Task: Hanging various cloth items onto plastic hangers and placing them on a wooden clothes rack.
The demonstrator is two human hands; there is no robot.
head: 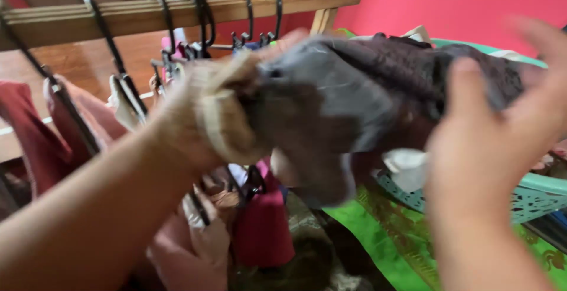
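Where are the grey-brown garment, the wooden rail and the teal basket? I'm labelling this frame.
grey-brown garment (pixel 331 108): head view, middle of the cloth.
wooden rail (pixel 136 16): head view, front face between hooks.
teal basket (pixel 540 193): head view, its rim.

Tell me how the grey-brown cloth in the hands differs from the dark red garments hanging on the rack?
The crumpled grey-brown cloth is held up between the left hand and right hand; the dark red garments hang from black hangers on the wooden rail. The cloth is bunched and blurred; the garments drape downward. The cloth is dull grey-brown, the garments red. Both are soft fabric.
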